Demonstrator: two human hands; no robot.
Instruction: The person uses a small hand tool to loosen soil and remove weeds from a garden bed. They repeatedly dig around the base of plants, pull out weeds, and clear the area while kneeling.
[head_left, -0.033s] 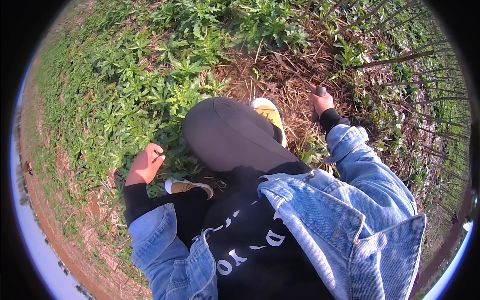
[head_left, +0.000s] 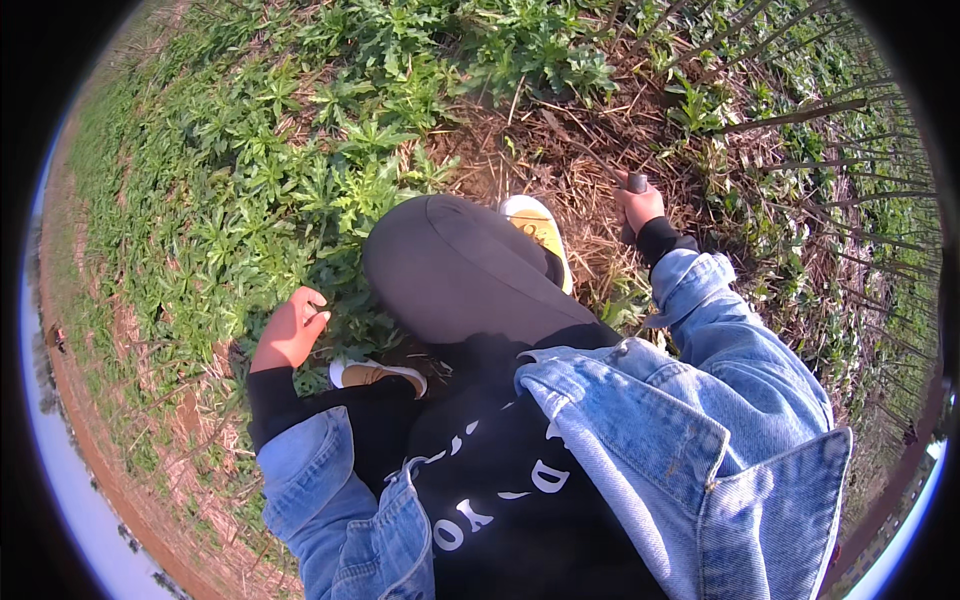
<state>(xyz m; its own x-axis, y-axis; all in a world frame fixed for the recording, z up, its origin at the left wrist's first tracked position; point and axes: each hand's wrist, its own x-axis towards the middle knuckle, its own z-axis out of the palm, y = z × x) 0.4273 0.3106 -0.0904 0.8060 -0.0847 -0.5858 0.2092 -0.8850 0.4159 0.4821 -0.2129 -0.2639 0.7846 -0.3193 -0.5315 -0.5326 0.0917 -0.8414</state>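
The right hand (head_left: pixel 640 204) is clenched around a dark-handled tool (head_left: pixel 637 184), the blunt grey end of the handle showing above the fist and another dark part below it. From the fist a thin dark length runs up and to the left, slanting low over dry straw (head_left: pixel 590 215); whether its far end touches the ground I cannot tell. That slant points toward the brown soil (head_left: pixel 483 180) ahead of the yellow shoe (head_left: pixel 538 235), with leafy green plants (head_left: pixel 375 190) beyond it to the left. The tool lies wholly on the right hand's side, well apart from the left hand (head_left: pixel 292 330), with the grey-clad knee (head_left: pixel 440 260) between the two. The left hand is the nearer to the dense leaves, hanging just beside them with fingers curled toward the thumb; whether anything is pinched there I cannot tell.
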